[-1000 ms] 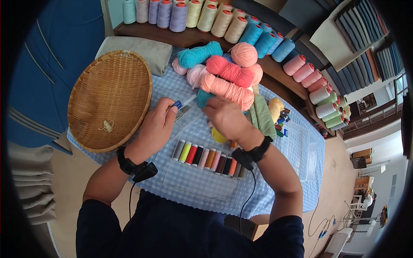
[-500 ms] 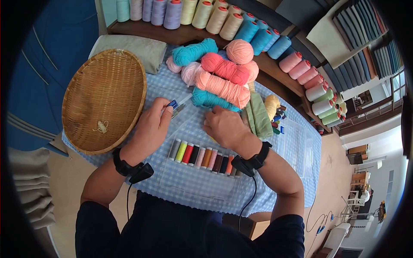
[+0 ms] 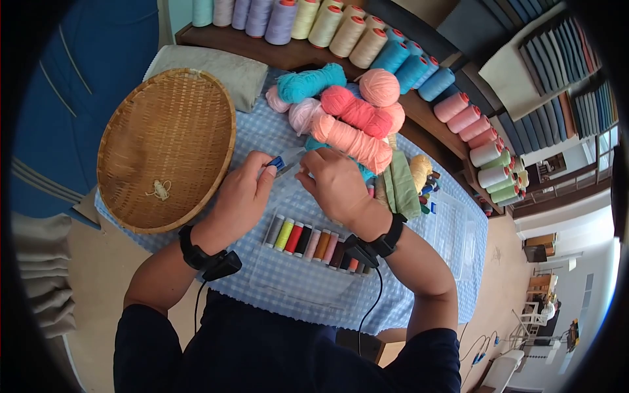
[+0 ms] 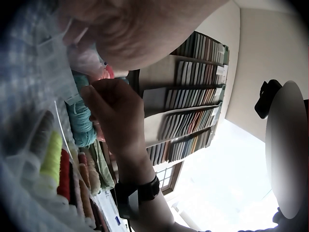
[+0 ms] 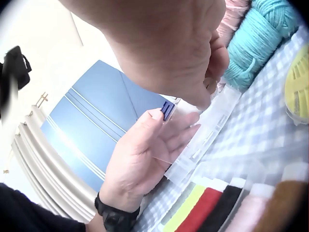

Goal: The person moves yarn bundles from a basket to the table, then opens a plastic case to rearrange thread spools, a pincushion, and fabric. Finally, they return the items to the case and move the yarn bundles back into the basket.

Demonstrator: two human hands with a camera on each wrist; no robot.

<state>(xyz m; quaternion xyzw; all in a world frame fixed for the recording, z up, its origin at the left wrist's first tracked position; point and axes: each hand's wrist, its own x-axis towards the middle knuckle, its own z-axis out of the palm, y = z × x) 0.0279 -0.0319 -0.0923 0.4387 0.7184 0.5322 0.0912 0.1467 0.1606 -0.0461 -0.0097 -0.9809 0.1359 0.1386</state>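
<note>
The left hand (image 3: 237, 200) grips a narrow clear plastic box (image 5: 205, 137), its thumb by the blue latch (image 3: 277, 163). In the right wrist view, the left hand's (image 5: 145, 150) other fingers lie behind the box. The right hand (image 3: 341, 187) is over the box's far part, fingers bent and fingertips close together; whether they pinch something small is unclear. Beyond it lies teal yarn (image 4: 81, 116). Spools of thread (image 3: 298, 239) lie in a row in a clear case below the hands.
A woven basket (image 3: 167, 144) is at the left of the checked cloth (image 3: 393, 311). Yarn skeins (image 3: 350, 141) are piled behind the hands, beside folded green fabric (image 3: 398, 183). Another clear case (image 3: 453, 229) lies right. Thread cones (image 3: 347, 36) line the back shelf.
The right hand has moved from beside the teal yarn toward the clear box, after coming down from near it earlier. The left hand keeps its hold. The head view has shifted slightly.
</note>
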